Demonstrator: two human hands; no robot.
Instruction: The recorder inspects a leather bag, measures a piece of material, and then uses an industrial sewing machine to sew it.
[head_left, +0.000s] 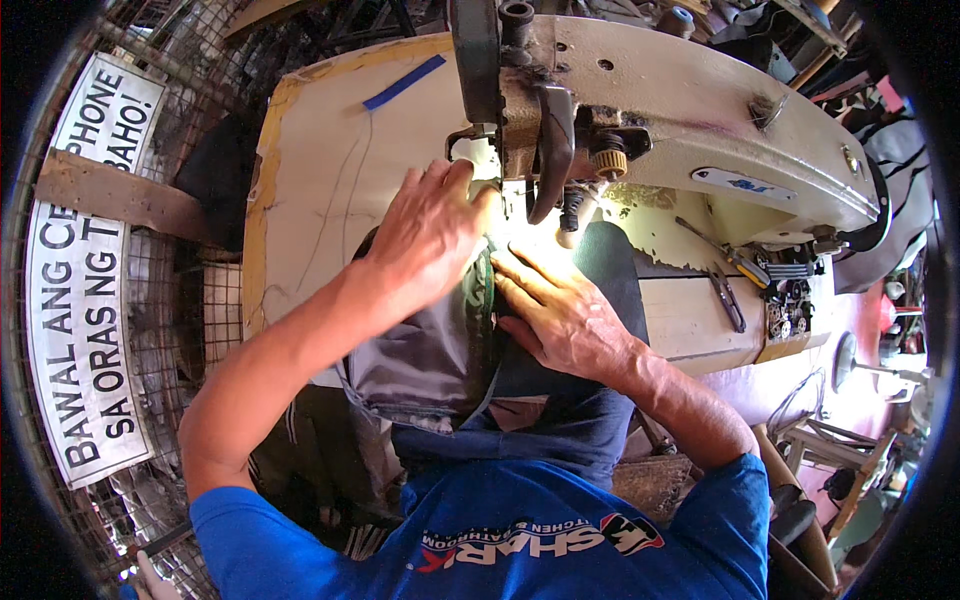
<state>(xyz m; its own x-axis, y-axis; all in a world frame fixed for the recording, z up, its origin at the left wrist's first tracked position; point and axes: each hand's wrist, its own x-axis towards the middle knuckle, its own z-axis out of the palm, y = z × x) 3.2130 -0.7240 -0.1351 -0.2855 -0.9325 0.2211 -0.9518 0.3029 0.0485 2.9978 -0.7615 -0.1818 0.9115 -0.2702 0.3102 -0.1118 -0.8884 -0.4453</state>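
Observation:
A beige sewing machine has its lit needle area in front of me. Beneath it lies a sewn piece with grey lining fabric on the left, black material on the right and a dark green strip along the join. My left hand is closed, its fingers bent together beside the needle; whatever they pinch is hidden by the hand and glare. Flat on the black material, just right of the join, rests my right hand, fingers stretched toward the needle.
On the pale table lie a blue strip and loose thread. Right of the machine are a screwdriver, thread snips and several bobbins. A wire mesh with a white sign stands at left.

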